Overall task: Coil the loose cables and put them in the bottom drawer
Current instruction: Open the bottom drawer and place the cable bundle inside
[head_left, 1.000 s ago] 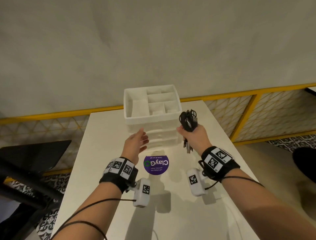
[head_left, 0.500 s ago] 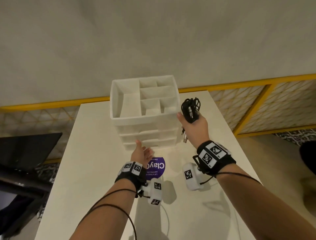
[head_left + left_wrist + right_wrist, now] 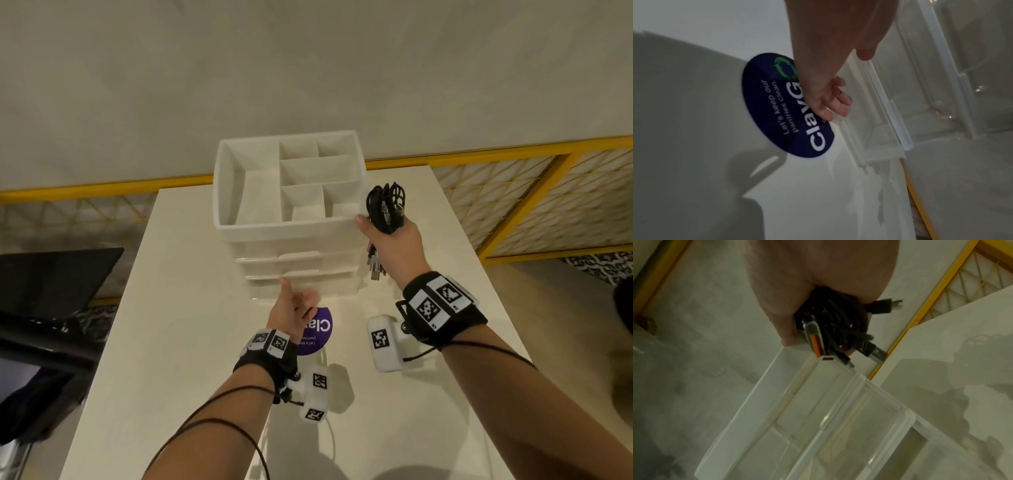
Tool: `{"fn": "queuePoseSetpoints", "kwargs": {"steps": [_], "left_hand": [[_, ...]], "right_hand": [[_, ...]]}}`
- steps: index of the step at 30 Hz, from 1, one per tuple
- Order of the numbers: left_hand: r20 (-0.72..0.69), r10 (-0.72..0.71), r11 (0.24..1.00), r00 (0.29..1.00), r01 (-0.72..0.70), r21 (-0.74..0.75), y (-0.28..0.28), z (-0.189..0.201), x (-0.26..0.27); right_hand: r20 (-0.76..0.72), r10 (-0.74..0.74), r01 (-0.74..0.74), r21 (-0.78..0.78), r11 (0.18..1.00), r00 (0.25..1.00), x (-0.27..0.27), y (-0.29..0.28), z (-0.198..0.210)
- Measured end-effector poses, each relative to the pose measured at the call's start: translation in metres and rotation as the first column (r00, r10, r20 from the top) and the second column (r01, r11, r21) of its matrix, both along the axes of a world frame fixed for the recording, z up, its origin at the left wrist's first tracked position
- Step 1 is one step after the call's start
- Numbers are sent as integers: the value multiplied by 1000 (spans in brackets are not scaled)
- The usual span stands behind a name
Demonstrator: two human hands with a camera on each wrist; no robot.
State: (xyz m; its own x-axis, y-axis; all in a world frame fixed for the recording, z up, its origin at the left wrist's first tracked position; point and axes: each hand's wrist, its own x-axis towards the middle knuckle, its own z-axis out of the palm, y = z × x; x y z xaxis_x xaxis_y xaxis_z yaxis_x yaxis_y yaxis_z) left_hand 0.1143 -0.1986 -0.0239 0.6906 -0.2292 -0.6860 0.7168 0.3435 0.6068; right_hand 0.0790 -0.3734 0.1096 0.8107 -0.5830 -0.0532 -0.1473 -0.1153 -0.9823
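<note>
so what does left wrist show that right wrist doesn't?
Only left wrist: the left hand, fingers relaxed and holding nothing, at the organizer's lower drawer fronts, over a round blue sticker on the table.

Only right wrist: the right hand gripping the coiled cables, USB plugs sticking out, beside the organizer's top rim.

Both: the translucent organizer, white table, yellow rail.

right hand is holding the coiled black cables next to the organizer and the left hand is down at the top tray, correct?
Not quite: the left hand is down at the bottom drawer, not the top tray, as the head view shows. The right hand does hold the coiled black cables beside the organizer.
</note>
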Motion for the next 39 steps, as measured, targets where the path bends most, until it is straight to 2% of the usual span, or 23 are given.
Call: {"fn": "queuePoseSetpoints", "kwargs": {"steps": [13,19,30,36,39], "left_hand": [[68,-82,996,994,80,40,29,-5,-57],[50,-127,991,991,124,46,28,-2,-76],[88,-49,995,995,41,95,30,1,-80],[84,-76,995,994,69,77,32,1,-87],[54,-142,980,988,133,147,37,6,-85]], "right_hand": [[-44,36,-36,-4,999,998,-1,1,10],[-72,47,-49,-23,999,996,-1,0,13],[-81,63,-65,-25,998,995,-1,-2,13],[-74,67,-67,-4,998,995,-2,0,14],[-80,56,-58,-17,998,995,-3,1,13]]}}
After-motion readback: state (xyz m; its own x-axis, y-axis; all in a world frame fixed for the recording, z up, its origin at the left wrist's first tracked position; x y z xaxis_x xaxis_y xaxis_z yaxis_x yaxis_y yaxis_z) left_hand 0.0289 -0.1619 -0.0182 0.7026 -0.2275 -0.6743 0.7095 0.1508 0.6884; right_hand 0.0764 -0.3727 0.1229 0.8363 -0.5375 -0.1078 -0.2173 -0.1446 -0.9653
